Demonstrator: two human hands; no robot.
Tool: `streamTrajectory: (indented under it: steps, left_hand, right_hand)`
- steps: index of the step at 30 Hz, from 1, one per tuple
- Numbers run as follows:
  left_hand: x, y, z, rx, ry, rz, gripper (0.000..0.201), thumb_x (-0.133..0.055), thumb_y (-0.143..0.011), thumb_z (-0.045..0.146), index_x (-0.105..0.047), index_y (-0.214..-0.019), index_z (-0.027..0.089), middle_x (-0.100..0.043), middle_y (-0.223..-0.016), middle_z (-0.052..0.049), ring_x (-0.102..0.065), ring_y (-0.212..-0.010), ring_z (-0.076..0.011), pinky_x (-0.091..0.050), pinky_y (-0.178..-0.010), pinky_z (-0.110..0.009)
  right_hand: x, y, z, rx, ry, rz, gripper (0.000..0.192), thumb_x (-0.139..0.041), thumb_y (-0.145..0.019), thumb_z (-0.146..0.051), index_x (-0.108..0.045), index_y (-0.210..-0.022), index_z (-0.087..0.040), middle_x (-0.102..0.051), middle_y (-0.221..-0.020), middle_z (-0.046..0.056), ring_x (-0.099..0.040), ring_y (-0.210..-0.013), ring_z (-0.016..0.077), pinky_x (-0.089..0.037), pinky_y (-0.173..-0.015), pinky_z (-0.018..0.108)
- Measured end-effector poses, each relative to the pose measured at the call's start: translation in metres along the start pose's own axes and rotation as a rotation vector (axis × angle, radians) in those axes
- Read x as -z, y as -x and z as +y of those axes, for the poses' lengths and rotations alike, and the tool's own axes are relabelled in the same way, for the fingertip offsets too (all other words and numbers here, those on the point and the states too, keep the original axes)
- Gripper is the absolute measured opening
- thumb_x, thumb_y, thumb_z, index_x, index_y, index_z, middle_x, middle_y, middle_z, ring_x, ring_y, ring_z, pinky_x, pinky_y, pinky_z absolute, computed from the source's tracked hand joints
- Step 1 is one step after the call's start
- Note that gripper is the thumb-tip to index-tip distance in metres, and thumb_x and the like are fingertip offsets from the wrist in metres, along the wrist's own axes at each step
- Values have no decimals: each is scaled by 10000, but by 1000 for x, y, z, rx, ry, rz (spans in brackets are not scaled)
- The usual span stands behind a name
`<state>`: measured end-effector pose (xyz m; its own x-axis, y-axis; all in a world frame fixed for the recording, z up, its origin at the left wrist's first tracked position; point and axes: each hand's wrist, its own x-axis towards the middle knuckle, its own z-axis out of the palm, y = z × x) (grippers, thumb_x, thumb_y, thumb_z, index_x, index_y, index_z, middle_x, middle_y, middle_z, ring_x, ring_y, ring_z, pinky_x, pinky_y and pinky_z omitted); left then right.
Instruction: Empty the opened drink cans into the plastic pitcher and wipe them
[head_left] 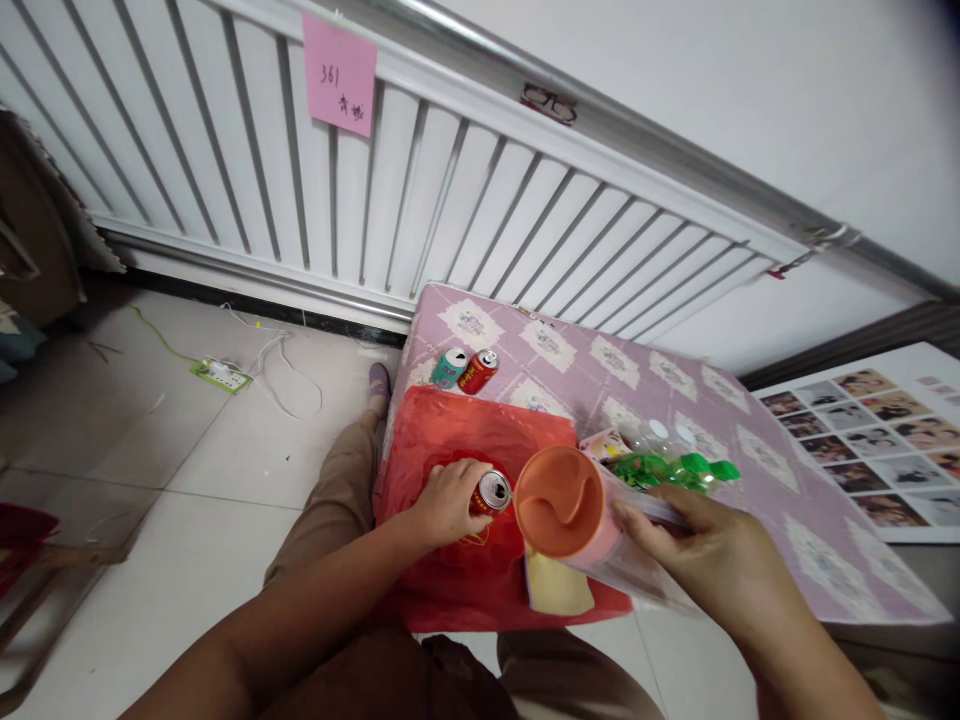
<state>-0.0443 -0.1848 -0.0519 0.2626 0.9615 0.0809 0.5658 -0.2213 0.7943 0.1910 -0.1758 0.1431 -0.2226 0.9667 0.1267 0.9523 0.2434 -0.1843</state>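
My left hand [448,503] is wrapped round an opened red drink can [493,492], which stands on a red plastic bag [480,420]. The fingers of my right hand [709,550] are closed on the handle of a clear plastic pitcher [559,502] with an orange top. The pitcher tilts left, its spout close to the can's top rim; I cannot tell whether liquid is flowing. Below the pitcher lies a folded yellow cloth [559,587]. Farther back, a green can [448,368] and another red can [478,372] stand side by side, both opened.
Several clear plastic bottles [667,465] with green caps lie behind the pitcher on the purple flowered tablecloth [562,345]. A white radiator [480,190] runs behind the table. A green power strip [220,375] with loose cords is on the floor. A photo board [885,440] leans at right.
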Motion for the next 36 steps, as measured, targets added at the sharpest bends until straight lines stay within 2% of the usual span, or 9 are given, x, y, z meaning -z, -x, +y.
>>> streamTrajectory:
  steps: [11, 22, 30, 36]
  left_hand:
    - [0, 0, 0, -3, -1, 0, 654, -769, -740, 326, -455, -1309, 259, -592, -1345, -72, -552, -1222, -295, -392, -1015, -458]
    - [0, 1, -1, -9, 6, 5, 658, -775, -737, 329, -456, -1308, 258, -596, -1340, -69, -558, -1215, -298, -397, -1005, -463]
    - [-2, 0, -3, -12, 2, 10, 664, -777, -731, 327, -461, -1310, 251, -596, -1334, -75, -554, -1221, -300, -395, -1010, -460]
    - [-2, 0, -3, -14, 4, 17, 667, -777, -729, 326, -458, -1311, 251, -601, -1329, -72, -562, -1209, -301, -400, -1005, -464]
  right_hand:
    - [1, 0, 0, 26, 15, 15, 490, -568, -768, -703, -609, -639, -232, -516, -483, -23, -444, -427, 117, -349, -395, 251]
    - [1, 1, -2, 16, 6, 28, 545, -558, -747, -759, -602, -628, -229, -495, -468, -32, -427, -411, 108, -331, -386, 249]
    - [-1, -1, 3, 2, 23, -13, 519, -574, -760, -729, -656, -705, -220, -573, -518, -14, -468, -435, 114, -362, -407, 247]
    - [-2, 0, 5, 14, 35, 0, 512, -568, -767, -721, -642, -680, -222, -554, -495, -14, -451, -422, 115, -348, -396, 251]
